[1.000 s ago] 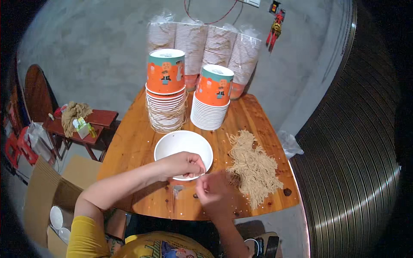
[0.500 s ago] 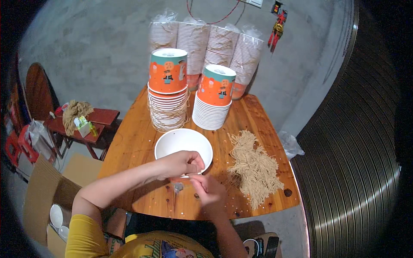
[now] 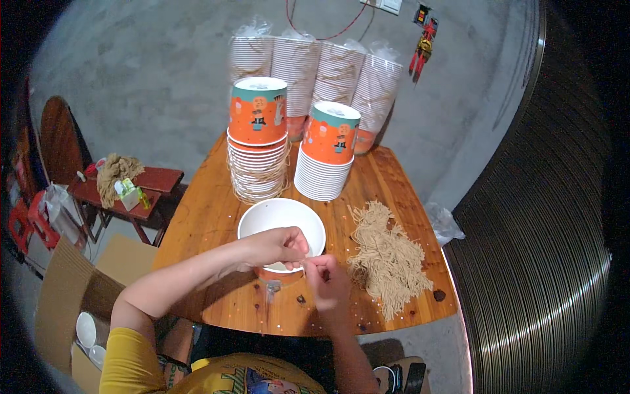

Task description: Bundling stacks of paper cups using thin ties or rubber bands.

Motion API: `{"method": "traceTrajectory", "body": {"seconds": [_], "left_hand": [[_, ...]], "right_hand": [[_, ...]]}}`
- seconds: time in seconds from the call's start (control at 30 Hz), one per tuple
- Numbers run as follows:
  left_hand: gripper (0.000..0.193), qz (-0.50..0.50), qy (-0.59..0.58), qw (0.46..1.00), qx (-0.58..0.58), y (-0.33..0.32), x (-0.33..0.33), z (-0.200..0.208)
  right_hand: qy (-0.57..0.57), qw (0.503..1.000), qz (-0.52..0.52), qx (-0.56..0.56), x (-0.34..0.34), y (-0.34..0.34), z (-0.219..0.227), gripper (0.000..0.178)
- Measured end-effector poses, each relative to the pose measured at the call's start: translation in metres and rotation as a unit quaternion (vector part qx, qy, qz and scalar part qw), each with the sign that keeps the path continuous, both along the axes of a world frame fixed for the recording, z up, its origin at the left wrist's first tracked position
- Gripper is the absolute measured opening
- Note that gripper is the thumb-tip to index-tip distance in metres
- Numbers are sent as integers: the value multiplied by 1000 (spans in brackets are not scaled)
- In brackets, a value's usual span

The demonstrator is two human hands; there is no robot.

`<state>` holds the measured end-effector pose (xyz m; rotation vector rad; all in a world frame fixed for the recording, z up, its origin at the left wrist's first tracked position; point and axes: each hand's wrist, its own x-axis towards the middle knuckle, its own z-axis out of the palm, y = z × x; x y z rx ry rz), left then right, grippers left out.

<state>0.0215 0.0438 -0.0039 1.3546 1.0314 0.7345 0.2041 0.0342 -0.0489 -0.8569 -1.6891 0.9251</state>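
Nearest: yellow sleeve, left forearm crossing in front of the tub. Cardboard box lower left, a couple of white tubs inside. Left hand at the tub's near right rim, fingers narrow, thumb and forefinger together. Right hand just beside it, fingers narrow too, thumb and forefinger pinched, tips close to the left's. Both pinch a thin strand — very faint, can't tell its full run.

White tub sits mouth up on the wooden table, in front of the person; orange outside shows below the near rim. Tan string pile, loose and tangled, lies on the table right of the tub, apart from the right hand. Pale specks scattered around.

Beyond the tub, two upside-down tub stacks, orange and green print on top: left stack has tan loops around its rims, right stack shows bare white rims.

Behind those, four bagged stacks in clear plastic, in a row near the grey wall. Off left, red bench with a tan bundle. Right side — ribbed metal shutter. Red-and-gold ornament hangs on the wall.
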Motion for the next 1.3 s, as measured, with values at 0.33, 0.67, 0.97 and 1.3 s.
{"method": "traceTrajectory", "body": {"seconds": [0.33,0.67,0.97,1.3], "left_hand": [[29,-48,97,993,49,-8,4,12],[53,-54,141,974,166,-20,14,8],[42,4,165,970,178,-17,15,-3],[30,-5,65,997,35,-4,2,1]], "right_hand": [[23,993,42,-109,3,14,-11,8],[55,982,81,-160,4,14,-4,12],[58,984,82,-150,5,18,-10,12],[-57,996,61,-5,18,3,-2,11]]}}
